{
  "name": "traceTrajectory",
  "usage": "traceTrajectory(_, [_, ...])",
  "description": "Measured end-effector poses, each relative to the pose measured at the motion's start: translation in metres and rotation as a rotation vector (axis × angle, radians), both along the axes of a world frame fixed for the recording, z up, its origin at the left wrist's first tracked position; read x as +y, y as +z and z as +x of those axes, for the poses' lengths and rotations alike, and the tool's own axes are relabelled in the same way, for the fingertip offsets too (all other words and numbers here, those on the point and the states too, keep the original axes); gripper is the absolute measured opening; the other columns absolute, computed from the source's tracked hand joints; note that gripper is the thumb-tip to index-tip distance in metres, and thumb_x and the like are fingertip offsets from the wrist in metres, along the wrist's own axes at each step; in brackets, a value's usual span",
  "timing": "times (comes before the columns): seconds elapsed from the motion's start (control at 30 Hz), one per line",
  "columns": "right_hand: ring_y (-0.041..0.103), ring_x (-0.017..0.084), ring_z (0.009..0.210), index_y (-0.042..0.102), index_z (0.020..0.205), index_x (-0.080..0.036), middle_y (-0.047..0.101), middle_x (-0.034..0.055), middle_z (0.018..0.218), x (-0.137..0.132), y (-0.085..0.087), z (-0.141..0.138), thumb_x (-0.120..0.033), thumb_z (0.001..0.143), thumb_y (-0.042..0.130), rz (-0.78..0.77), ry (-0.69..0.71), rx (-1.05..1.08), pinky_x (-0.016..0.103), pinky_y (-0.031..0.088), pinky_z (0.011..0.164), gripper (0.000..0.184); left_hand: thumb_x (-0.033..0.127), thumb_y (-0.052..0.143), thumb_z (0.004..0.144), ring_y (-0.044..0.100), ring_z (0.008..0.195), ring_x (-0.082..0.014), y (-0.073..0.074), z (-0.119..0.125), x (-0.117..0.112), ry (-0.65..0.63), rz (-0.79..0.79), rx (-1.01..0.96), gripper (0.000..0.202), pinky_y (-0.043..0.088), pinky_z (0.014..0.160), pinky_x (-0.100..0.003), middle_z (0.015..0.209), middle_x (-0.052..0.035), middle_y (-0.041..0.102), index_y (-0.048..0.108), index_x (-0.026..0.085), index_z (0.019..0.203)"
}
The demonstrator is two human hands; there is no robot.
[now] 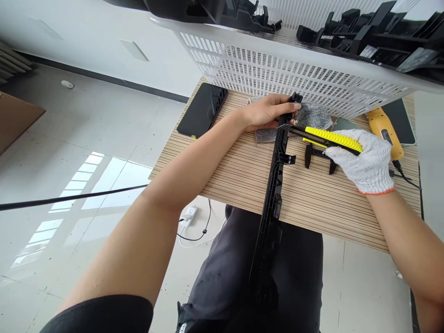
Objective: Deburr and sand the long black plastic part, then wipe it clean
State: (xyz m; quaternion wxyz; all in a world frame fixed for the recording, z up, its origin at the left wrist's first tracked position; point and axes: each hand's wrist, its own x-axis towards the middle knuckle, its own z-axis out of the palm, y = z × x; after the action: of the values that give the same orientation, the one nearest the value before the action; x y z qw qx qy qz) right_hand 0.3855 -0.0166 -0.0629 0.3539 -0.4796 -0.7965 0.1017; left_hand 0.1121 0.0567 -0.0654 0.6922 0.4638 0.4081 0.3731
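My bare left hand (268,112) is closed around the upper end of a long black plastic strip (276,178) with clips and tabs along its side. The strip slants over the table's near edge, its lower end above my lap. My right hand (362,155), in a white knitted glove with an orange cuff, grips a yellow and black utility knife (333,138). The knife's front end meets the strip just below my left hand; whether it is cutting cannot be made out. Beneath the knife lies a black caliper (320,155). A grey knitted cloth or glove (314,115) is partly hidden behind the strip.
A white slatted basket (277,64) holding black plastic parts (374,34) stands at the table's back. On the wood-grain table (236,171) are a black phone or tablet (203,110) and a corded yellow tool (385,132). A power strip (189,216) lies on the floor.
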Motion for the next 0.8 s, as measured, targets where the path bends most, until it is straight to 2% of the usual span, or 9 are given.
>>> traceTrajectory(0.17, [0.078,0.028,0.091,0.081,0.107,-0.022,0.082,0.0062,0.1,-0.0006,0.0031,-0.0008,-0.045,0.079,0.082,0.002,-0.031,0.02,0.041,0.062,0.088,0.036,0.022,0.064,0.095,0.072,0.104,-0.0198,0.0015,-0.0011,-0.0007,-0.067,0.035,0.012,0.008,0.059,0.089,-0.032,0.089,0.0006,0.062,0.061,0.015,0.092])
traceTrajectory(0.27, [0.078,0.027,0.092,0.081,0.106,-0.021,0.082,0.0066,0.101,-0.001,0.004,-0.0014,-0.045,0.08,0.081,-0.014,0.025,-0.009,0.039,0.062,0.087,0.035,0.021,0.063,0.096,0.073,0.103,-0.0192,0.0046,-0.0013,-0.0023,-0.068,0.04,0.031,0.009,0.058,0.088,-0.031,0.088,0.0008,0.061,0.061,0.015,0.089])
traceTrajectory(0.4, [0.078,0.028,0.09,0.081,0.105,-0.023,0.082,0.0055,0.1,-0.0012,0.0041,-0.0033,-0.047,0.08,0.079,0.017,-0.022,-0.018,0.041,0.062,0.086,0.035,0.022,0.064,0.096,0.074,0.096,-0.0179,0.0077,-0.0016,-0.0037,-0.065,0.038,0.038,0.014,0.059,0.085,-0.03,0.084,0.0009,0.06,0.062,0.014,0.085])
traceTrajectory(0.53, [0.078,0.027,0.091,0.081,0.103,-0.025,0.082,0.0038,0.099,-0.0009,0.0037,-0.004,-0.047,0.079,0.08,-0.025,0.008,-0.009,0.04,0.062,0.086,0.033,0.025,0.067,0.095,0.075,0.093,-0.0171,0.0079,-0.0023,-0.004,-0.1,0.037,0.021,0.015,0.059,0.081,-0.027,0.08,0.0011,0.061,0.062,0.015,0.085])
traceTrajectory(0.67, [0.078,0.027,0.086,0.081,0.104,-0.023,0.082,0.0044,0.093,0.0008,0.0024,-0.0015,-0.049,0.078,0.081,-0.023,-0.063,0.021,0.04,0.062,0.083,0.036,0.021,0.069,0.094,0.075,0.098,-0.0183,0.0057,-0.0026,-0.0032,-0.054,0.015,0.01,0.012,0.061,0.085,-0.029,0.084,0.0007,0.064,0.061,0.015,0.086])
traceTrajectory(0.8, [0.077,0.026,0.088,0.081,0.104,-0.024,0.082,0.0042,0.098,0.0018,0.0018,-0.0003,-0.048,0.079,0.082,-0.056,0.025,0.017,0.038,0.062,0.084,0.034,0.019,0.065,0.095,0.075,0.104,-0.0197,-0.002,-0.0037,0.0017,0.004,-0.02,0.003,0.007,0.06,0.087,-0.029,0.088,0.0008,0.064,0.062,0.015,0.091])
